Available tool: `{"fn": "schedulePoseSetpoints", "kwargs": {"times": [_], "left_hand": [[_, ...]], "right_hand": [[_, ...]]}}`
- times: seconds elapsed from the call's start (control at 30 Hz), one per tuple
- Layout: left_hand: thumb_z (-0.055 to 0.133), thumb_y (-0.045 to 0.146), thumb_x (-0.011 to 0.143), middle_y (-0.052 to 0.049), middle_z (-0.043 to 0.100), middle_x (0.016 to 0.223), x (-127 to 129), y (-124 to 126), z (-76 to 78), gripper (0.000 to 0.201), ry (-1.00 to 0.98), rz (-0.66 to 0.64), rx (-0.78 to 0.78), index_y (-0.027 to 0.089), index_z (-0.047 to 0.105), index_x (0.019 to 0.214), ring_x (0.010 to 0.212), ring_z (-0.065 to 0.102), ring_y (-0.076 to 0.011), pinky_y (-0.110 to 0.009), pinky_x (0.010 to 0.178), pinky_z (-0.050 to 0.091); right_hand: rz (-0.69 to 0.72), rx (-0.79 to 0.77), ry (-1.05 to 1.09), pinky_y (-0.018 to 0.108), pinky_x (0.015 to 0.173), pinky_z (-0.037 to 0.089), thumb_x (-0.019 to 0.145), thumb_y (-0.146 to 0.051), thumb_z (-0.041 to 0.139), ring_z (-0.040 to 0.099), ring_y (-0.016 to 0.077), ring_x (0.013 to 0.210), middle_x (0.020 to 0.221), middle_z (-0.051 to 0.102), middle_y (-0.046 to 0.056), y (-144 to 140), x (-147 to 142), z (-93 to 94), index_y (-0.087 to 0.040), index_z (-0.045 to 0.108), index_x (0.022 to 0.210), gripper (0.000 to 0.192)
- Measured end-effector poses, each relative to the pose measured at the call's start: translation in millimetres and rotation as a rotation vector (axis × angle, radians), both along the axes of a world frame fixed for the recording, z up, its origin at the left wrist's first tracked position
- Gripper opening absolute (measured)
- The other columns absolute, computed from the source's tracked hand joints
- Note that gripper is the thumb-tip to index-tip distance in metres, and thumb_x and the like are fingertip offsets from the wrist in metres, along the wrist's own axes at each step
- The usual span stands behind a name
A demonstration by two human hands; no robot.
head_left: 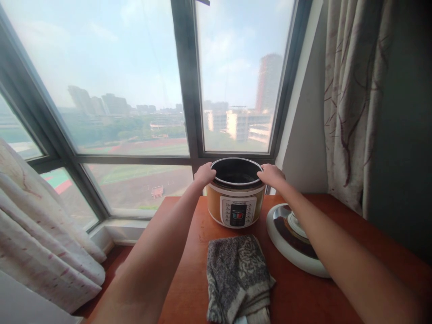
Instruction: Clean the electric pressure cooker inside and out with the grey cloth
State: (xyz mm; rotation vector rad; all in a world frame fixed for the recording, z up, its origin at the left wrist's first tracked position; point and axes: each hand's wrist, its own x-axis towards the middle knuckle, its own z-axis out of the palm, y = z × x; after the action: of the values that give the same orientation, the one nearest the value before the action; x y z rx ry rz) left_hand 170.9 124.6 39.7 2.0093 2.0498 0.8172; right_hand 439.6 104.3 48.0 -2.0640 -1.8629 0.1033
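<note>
A dark inner pot [236, 171] with a pale rim sits in the top of a gold and white electric cooker [237, 210]. Its rim stands a little above the cooker's upper edge. My left hand [204, 174] is closed on the rim at the left side. Opposite it, my right hand [272, 174] grips the rim on the right. The pot looks level, and its lower part is hidden inside the cooker. A control panel with a small display faces me.
A folded grey patterned towel [238, 274] lies in front of the cooker. To the right, a round white and brown lid [290, 243] rests on the wooden table [189, 265], partly behind my right forearm. Windows stand behind, with curtains [349, 99] at the sides.
</note>
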Motion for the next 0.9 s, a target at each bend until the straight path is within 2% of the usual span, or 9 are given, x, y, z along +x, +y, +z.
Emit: {"fn": "schedulePoseSetpoints", "kwargs": {"times": [0.23, 0.4, 0.57, 0.77, 0.9], "left_hand": [[0.048, 0.023, 0.085, -0.006, 0.069, 0.127, -1, -24, -13.9, 0.044, -0.144, -0.006, 0.100, 0.025, 0.064, 0.126, 0.116, 0.063, -0.0257, -0.033, 0.097, 0.047], [0.044, 0.022, 0.085, -0.001, 0.072, 0.122, -1, -46, -19.0, 0.044, -0.216, -0.040, 0.155, 0.028, 0.066, 0.123, 0.113, 0.064, -0.0234, -0.031, 0.097, 0.047], [0.045, 0.022, 0.085, -0.003, 0.069, 0.128, -1, -54, -24.7, 0.047, -0.273, -0.049, 0.192, 0.023, 0.065, 0.127, 0.119, 0.062, -0.0224, -0.029, 0.101, 0.045], [0.044, 0.022, 0.085, -0.003, 0.070, 0.127, -1, -54, -28.1, 0.046, -0.321, -0.057, 0.210, 0.022, 0.066, 0.125, 0.119, 0.062, -0.0224, -0.030, 0.101, 0.046], [0.045, 0.022, 0.085, -0.004, 0.069, 0.129, -1, -55, -28.0, 0.046, -0.334, -0.049, 0.218, 0.022, 0.065, 0.127, 0.120, 0.061, -0.0236, -0.032, 0.102, 0.045]], "right_hand": [[-0.020, 0.021, 0.028, 0.036, 0.081, 0.052, 0.082, -0.033, 0.053, 0.068, 0.0296, 0.103, 0.113, 0.073, 0.012, -28, 0, -1.5, -0.025, 0.072, 0.115, 0.038], [-0.033, 0.027, 0.039, 0.035, 0.081, 0.051, 0.084, -0.034, 0.051, 0.068, 0.0288, 0.101, 0.111, 0.073, 0.012, -51, 0, -4.2, -0.025, 0.071, 0.115, 0.038], [-0.050, 0.044, 0.049, 0.036, 0.078, 0.050, 0.086, -0.034, 0.048, 0.068, 0.0297, 0.098, 0.108, 0.073, 0.013, -70, 2, -7.4, -0.025, 0.070, 0.115, 0.038], [-0.029, 0.091, 0.074, 0.036, 0.078, 0.049, 0.086, -0.034, 0.047, 0.068, 0.0306, 0.096, 0.104, 0.073, 0.014, -69, 4, -12.6, -0.023, 0.072, 0.110, 0.036], [0.044, 0.151, 0.125, 0.030, 0.078, 0.048, 0.089, -0.040, 0.048, 0.068, 0.0254, 0.095, 0.102, 0.075, 0.009, -64, 16, -15.4, -0.024, 0.070, 0.115, 0.038]]}}
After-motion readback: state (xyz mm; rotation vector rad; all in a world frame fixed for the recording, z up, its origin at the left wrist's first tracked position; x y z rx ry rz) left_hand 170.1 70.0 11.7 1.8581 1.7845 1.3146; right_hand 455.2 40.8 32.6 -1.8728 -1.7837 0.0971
